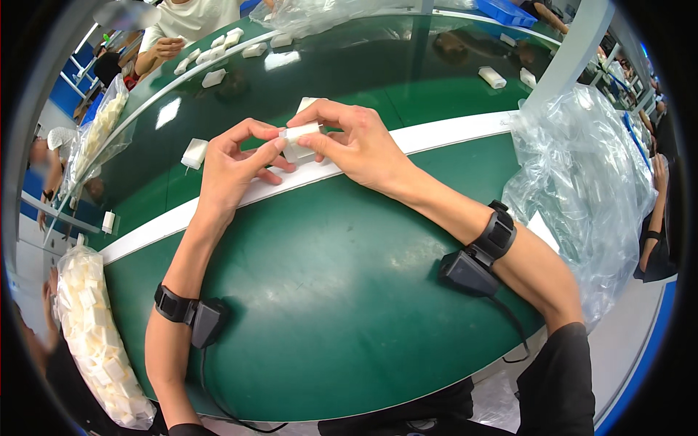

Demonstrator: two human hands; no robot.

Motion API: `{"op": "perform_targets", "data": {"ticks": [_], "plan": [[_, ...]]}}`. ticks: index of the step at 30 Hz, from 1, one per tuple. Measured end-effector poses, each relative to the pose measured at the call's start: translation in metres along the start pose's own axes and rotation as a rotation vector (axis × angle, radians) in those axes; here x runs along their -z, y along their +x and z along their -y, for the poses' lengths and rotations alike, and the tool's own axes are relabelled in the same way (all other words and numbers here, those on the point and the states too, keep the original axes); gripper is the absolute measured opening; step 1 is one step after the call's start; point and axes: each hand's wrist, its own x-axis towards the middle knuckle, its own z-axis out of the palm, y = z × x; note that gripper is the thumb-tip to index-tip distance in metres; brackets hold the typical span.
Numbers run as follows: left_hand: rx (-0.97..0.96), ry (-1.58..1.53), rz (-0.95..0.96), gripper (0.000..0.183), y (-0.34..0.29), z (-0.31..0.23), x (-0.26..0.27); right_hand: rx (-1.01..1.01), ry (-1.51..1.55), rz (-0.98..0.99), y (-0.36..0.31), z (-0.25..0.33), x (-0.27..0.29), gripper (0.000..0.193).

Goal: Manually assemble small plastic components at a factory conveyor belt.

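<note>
Above the white strip point(458, 135) that crosses the green work surface point(327, 291), both my hands hold a small white rectangular block point(301, 132). The thumb and fingertips of my left hand point(231, 163) pinch its left end. My right hand point(369, 145) grips it from the right, thumb in front and forefinger over the top. A thin pin or wire shows beside the block near my right fingers. Just behind it, another white block point(307, 104) is partly hidden by my right hand. One more white block point(194, 154) lies left of my left hand.
Several white blocks point(492, 77) lie scattered on the dark green surface beyond the strip. A clear bag full of white blocks point(94, 327) stands at lower left. Crumpled clear plastic bags point(582, 182) and a grey post point(571, 54) are at right. A person point(185, 29) sits across.
</note>
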Motion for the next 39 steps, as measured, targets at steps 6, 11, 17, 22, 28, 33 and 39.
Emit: {"op": "perform_targets", "data": {"ticks": [6, 11, 17, 22, 28, 33, 39], "plan": [[0.025, -0.157, -0.034, 0.025, 0.000, 0.010, 0.005, -0.004, 0.016, 0.047, 0.002, 0.009, -0.004, 0.022], [-0.181, -0.092, -0.078, 0.020, 0.004, 0.020, 0.004, -0.017, 0.270, -0.074, 0.005, -0.012, -0.016, 0.029], [-0.100, -0.175, -0.188, 0.033, 0.003, 0.012, -0.005, -0.032, 0.264, -0.064, 0.001, -0.005, -0.014, 0.022], [-0.152, -0.014, -0.222, 0.025, -0.001, 0.007, -0.005, -0.098, 0.154, -0.016, -0.002, 0.006, -0.009, 0.023], [-0.191, 0.104, -0.181, 0.017, -0.002, 0.003, -0.003, -0.072, 0.156, -0.096, -0.001, 0.005, -0.011, 0.021], [-0.180, 0.098, -0.075, 0.016, -0.002, 0.002, 0.003, -0.077, 0.122, -0.098, -0.001, 0.009, -0.011, 0.020], [-0.062, 0.092, -0.015, 0.017, -0.001, -0.003, 0.005, -0.071, 0.092, -0.096, -0.002, 0.008, -0.010, 0.019]]}}
